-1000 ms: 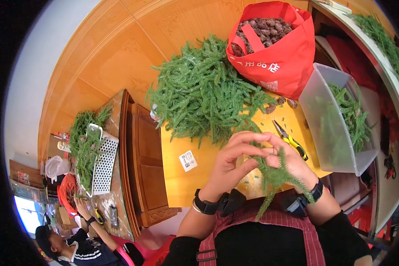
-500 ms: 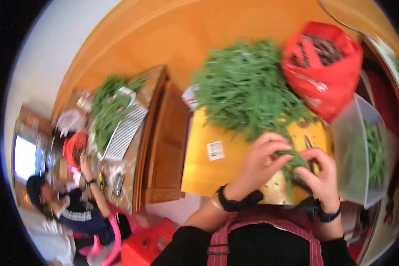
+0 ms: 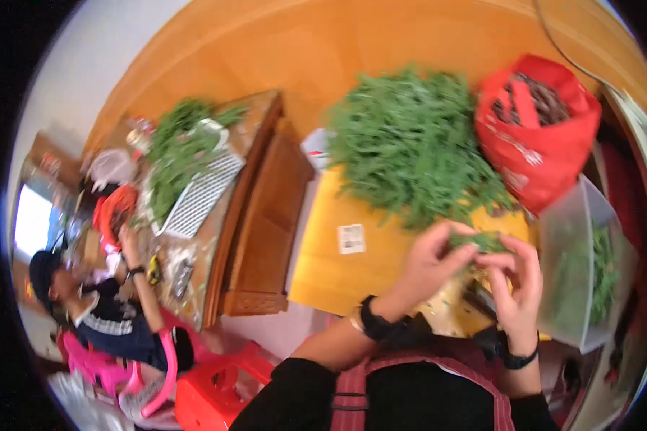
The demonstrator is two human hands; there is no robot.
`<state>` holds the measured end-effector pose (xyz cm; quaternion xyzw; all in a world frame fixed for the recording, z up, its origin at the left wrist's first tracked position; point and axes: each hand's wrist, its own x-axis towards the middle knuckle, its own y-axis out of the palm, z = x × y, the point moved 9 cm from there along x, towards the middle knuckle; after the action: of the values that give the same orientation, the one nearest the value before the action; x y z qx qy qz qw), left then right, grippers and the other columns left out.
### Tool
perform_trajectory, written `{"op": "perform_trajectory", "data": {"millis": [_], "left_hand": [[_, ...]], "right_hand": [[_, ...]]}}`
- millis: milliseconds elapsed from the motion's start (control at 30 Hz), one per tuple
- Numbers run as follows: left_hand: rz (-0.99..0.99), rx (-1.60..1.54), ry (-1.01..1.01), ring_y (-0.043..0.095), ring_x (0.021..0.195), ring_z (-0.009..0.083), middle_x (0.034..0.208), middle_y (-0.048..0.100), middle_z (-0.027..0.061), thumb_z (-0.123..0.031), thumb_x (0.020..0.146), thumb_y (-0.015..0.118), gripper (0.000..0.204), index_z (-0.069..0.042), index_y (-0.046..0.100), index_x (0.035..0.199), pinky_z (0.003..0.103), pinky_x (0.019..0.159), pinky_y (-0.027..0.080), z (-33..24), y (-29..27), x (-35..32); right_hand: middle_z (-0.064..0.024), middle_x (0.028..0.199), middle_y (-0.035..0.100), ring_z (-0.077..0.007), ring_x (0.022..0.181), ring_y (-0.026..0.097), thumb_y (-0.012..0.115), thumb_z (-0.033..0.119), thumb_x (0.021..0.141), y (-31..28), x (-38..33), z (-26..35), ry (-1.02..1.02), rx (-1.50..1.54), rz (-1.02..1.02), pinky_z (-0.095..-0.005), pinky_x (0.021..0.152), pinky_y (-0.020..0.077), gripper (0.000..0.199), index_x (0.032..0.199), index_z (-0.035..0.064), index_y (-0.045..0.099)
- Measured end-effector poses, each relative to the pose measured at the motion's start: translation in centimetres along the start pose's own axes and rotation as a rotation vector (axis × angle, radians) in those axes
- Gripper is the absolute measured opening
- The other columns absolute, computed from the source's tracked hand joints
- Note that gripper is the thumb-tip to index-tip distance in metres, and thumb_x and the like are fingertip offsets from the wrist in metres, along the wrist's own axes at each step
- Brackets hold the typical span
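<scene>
Our left hand (image 3: 431, 262) and right hand (image 3: 514, 284) both pinch one small green sprig (image 3: 485, 241), each grip clenched on it. It hangs over the yellow counter (image 3: 331, 276), just below the big green heap (image 3: 413, 147).

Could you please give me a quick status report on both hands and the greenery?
Left hand and right hand both pinching one green sprig. Big green pile just beyond, on yellow cardboard. Nothing between hands and pile.
</scene>
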<state>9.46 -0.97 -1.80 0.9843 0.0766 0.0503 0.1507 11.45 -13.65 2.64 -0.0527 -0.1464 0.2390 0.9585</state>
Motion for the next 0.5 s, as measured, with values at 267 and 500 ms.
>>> {"op": "perform_trajectory", "data": {"millis": [267,500], "left_hand": [[0.08,-0.093,-0.042,0.053,0.086,0.011,0.104,0.046,0.0038,-0.001,0.085,0.05,0.017,0.0,0.052,0.102,0.026,0.073,0.045,0.1,0.5,0.2],[0.172,0.038,-0.056,0.044,0.091,0.0073,0.105,0.042,0.001,-0.001,0.064,0.075,0.064,-0.006,0.042,0.118,0.02,0.07,0.039,-0.2,2.2,-0.2]], "right_hand": [[-0.0104,0.092,0.056,-0.0174,0.082,0.055,0.062,-0.001,0.068,-1.3,1.7,3.7,-0.341,-0.492,-0.066,-0.0262,0.07,0.0434,0.033,0.1,0.0003,0.055],[-0.0073,0.083,0.057,-0.0138,0.078,0.056,0.061,0.0,0.072,-1.8,1.3,0.7,-0.073,-0.235,-0.087,-0.0268,0.072,0.0447,0.028,0.099,0.0005,0.054]]}}
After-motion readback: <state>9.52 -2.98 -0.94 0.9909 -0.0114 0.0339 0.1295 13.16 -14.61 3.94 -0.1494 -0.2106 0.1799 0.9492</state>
